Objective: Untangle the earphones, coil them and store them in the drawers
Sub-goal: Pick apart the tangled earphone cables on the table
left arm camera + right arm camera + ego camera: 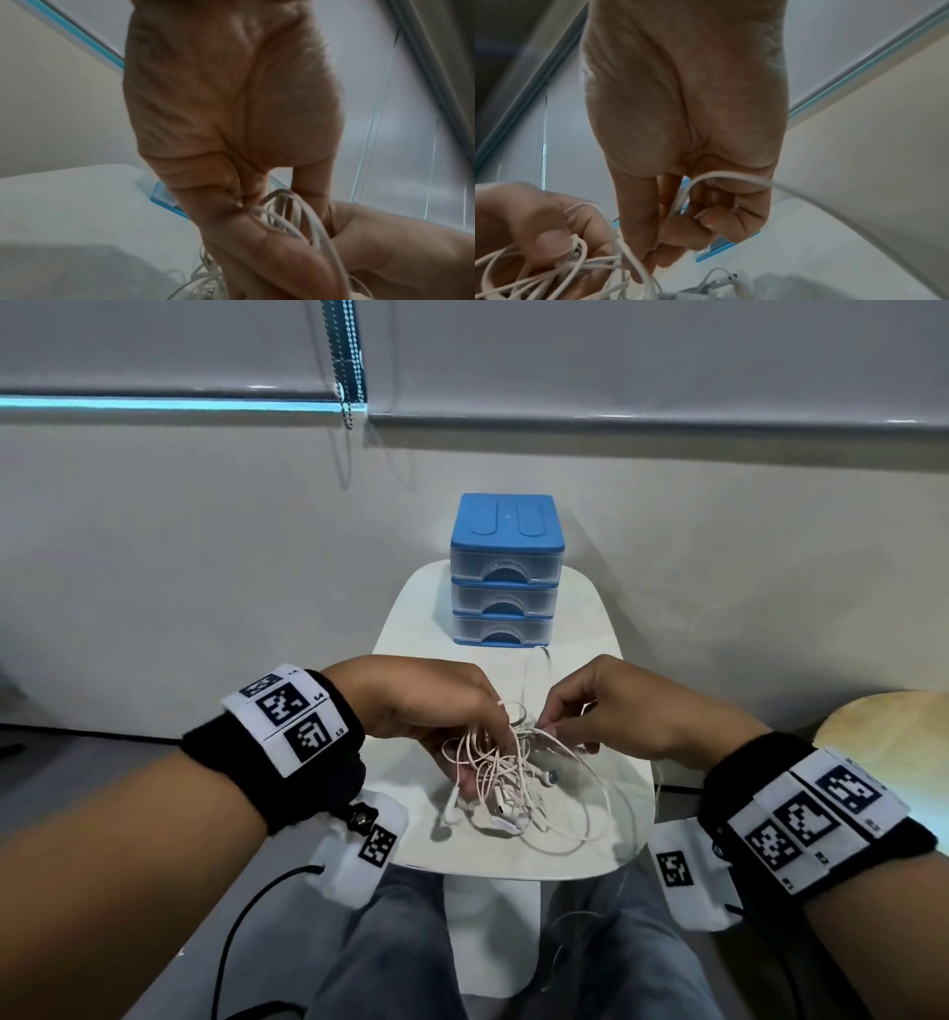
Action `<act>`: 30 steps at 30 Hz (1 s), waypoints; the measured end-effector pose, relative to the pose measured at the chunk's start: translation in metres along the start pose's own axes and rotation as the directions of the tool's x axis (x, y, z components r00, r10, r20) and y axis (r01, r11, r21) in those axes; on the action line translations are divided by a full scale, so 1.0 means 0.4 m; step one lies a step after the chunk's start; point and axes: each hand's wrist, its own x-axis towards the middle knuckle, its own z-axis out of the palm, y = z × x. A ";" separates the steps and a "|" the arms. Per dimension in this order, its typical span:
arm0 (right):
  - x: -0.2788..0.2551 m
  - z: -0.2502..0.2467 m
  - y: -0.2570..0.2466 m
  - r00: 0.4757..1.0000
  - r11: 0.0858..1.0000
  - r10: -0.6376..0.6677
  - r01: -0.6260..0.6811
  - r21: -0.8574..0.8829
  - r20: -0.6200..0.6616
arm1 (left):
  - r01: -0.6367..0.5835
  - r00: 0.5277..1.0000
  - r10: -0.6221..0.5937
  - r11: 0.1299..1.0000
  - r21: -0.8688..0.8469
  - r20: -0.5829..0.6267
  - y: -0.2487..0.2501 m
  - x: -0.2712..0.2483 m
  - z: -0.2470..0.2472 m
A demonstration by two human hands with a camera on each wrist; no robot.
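Observation:
A tangle of white earphones hangs over the small white table, with loops trailing onto the tabletop. My left hand grips the bunch of cords from the left, thumb and fingers curled round it. My right hand pinches one strand at the top of the tangle between thumb and forefinger. An earbud dangles on the right of the bundle. The blue three-drawer unit stands at the table's far end, all drawers closed.
A round wooden stool top sits at the right. My legs in grey trousers are under the table's near edge. A bead chain hangs from the blind on the wall behind.

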 end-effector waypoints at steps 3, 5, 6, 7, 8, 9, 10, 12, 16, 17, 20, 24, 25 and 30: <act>0.004 0.012 0.000 1.000 1.000 -0.006 0.006 0.019 0.011 | -0.006 1.000 0.007 0.994 -0.107 0.010 -0.009 -0.003 -0.001; 0.005 0.016 0.006 1.000 0.999 0.005 -0.005 0.044 0.001 | -0.017 1.000 0.018 0.991 -0.136 0.005 -0.016 -0.003 -0.002; 0.005 0.017 0.009 1.000 0.998 0.008 -0.008 0.066 -0.006 | -0.020 1.000 0.021 0.989 -0.147 0.003 -0.018 -0.003 -0.003; 0.005 0.018 0.013 1.000 0.996 0.011 -0.010 0.092 -0.014 | -0.022 1.000 0.023 0.987 -0.160 0.002 -0.021 -0.003 -0.002; 0.004 0.018 0.015 1.000 0.993 0.014 -0.011 0.116 -0.024 | -0.026 1.000 0.026 0.985 -0.171 0.000 -0.021 -0.004 -0.002; 0.003 0.019 0.015 1.000 0.991 0.016 -0.012 0.136 -0.027 | -0.029 1.000 0.029 0.983 -0.179 -0.005 -0.022 -0.004 -0.001; 0.002 0.021 0.013 1.000 0.987 0.014 -0.010 0.159 -0.025 | -0.032 0.999 0.030 0.982 -0.186 -0.014 -0.023 -0.003 -0.001; 0.001 0.031 0.004 1.000 0.979 -0.002 0.006 0.205 -0.016 | -0.042 0.999 0.037 0.981 -0.191 -0.030 -0.025 0.002 -0.001; -0.003 0.038 -0.001 0.999 0.974 -0.013 0.020 0.226 -0.034 | -0.056 0.998 0.049 0.982 -0.180 -0.041 -0.032 0.004 -0.001; -0.006 0.034 0.001 0.999 0.974 -0.004 0.012 0.227 -0.033 | -0.060 0.998 0.053 0.982 -0.178 -0.040 -0.034 0.004 -0.001; -0.010 0.023 0.008 0.999 0.964 0.031 -0.025 0.265 -0.019 | -0.065 0.997 0.059 0.981 -0.182 -0.041 -0.036 0.001 -0.001; -0.003 0.038 -0.005 0.999 0.948 0.043 -0.030 0.316 -0.033 | -0.076 0.996 0.070 0.991 -0.111 -0.057 -0.029 0.008 0.006; 0.001 0.045 -0.005 0.998 0.946 0.043 -0.030 0.322 -0.034 | -0.075 0.996 0.069 0.993 -0.092 -0.060 -0.028 0.010 0.007; 0.013 0.056 -0.014 0.988 0.973 0.048 -0.012 0.232 -0.149 | -0.042 0.999 0.042 0.999 -0.008 -0.028 -0.027 0.008 0.009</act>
